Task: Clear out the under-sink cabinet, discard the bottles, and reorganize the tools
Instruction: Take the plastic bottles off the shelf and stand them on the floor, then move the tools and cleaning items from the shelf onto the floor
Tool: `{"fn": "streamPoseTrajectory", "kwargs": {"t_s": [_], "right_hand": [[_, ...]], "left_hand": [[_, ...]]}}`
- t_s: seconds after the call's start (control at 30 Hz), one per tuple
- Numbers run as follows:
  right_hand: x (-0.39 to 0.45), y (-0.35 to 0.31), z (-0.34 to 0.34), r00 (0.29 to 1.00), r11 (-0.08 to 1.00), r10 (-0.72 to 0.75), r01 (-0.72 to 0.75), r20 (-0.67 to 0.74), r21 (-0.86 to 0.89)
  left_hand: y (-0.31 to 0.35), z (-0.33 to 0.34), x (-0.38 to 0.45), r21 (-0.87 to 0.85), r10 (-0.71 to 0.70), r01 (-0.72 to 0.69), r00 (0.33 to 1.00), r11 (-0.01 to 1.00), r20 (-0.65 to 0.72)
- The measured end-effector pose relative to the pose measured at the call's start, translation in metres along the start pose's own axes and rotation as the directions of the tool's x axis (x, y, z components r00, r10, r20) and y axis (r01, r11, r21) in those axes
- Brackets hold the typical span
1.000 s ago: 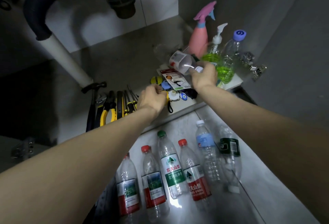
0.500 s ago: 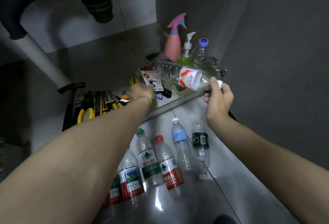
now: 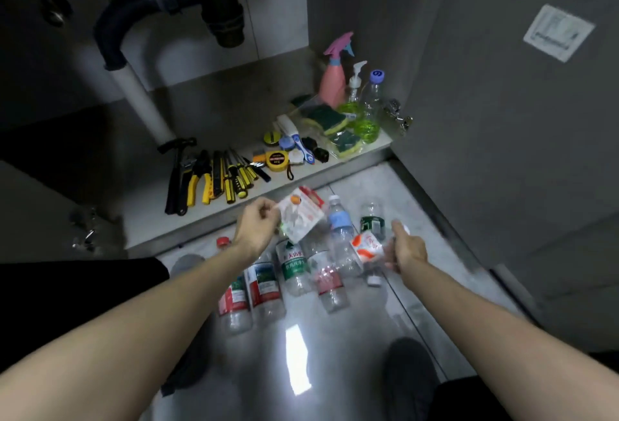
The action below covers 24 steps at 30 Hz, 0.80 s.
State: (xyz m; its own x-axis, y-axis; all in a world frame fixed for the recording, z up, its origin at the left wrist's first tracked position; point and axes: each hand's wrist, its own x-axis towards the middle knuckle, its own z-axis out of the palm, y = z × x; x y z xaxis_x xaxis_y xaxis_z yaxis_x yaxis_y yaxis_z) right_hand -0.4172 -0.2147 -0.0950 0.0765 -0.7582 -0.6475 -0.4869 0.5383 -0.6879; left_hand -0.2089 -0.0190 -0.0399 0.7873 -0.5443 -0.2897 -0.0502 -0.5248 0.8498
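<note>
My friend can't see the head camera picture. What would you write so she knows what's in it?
A person's left hand holds a small printed packet and their right hand grips a clear plastic bottle over a row of empty water bottles lying on the floor. Behind, hand tools and a pink spray bottle sit on the under-sink cabinet floor.

The person's 2 forearms are bare to the frame's near edge, with no sleeves, watch or rings showing on the left hand (image 3: 256, 229) or right hand (image 3: 407, 249), while dark trousers (image 3: 83, 286) and 1 dark shoe (image 3: 410, 373) show lower down.
</note>
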Motion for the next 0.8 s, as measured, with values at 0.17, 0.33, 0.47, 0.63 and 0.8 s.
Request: {"fn": "streamPoseTrajectory", "kwargs": {"t_s": [0.17, 0.33, 0.47, 0.63, 0.8], "right_hand": [[-0.013, 0.047, -0.027, 0.991, 0.916, 0.052, 0.001, 0.122, -0.4], [-0.036, 0.065, -0.044, 0.959, 0.937, 0.123, -0.027, 0.254, -0.349], [-0.049, 0.065, -0.048, 0.965, 0.912, 0.08, 0.03, 0.25, -0.408], [-0.052, 0.052, -0.032, 0.963, 0.891, -0.013, 0.133, 0.268, -0.433], [-0.061, 0.028, 0.008, 0.936, 0.867, -0.158, 0.285, 0.315, -0.41]], "left_hand": [[-0.052, 0.003, -0.067, 0.189, -0.125, 0.078, 0.961, 0.979, 0.248], [-0.079, 0.012, -0.111, 0.287, -0.353, 0.265, 0.878, 0.92, 0.322], [-0.084, 0.009, -0.121, 0.34, -0.423, 0.31, 0.84, 0.888, 0.338], [-0.074, -0.002, -0.109, 0.351, -0.39, 0.268, 0.854, 0.897, 0.345], [-0.071, -0.012, -0.093, 0.307, -0.327, 0.256, 0.921, 0.917, 0.209]]}}
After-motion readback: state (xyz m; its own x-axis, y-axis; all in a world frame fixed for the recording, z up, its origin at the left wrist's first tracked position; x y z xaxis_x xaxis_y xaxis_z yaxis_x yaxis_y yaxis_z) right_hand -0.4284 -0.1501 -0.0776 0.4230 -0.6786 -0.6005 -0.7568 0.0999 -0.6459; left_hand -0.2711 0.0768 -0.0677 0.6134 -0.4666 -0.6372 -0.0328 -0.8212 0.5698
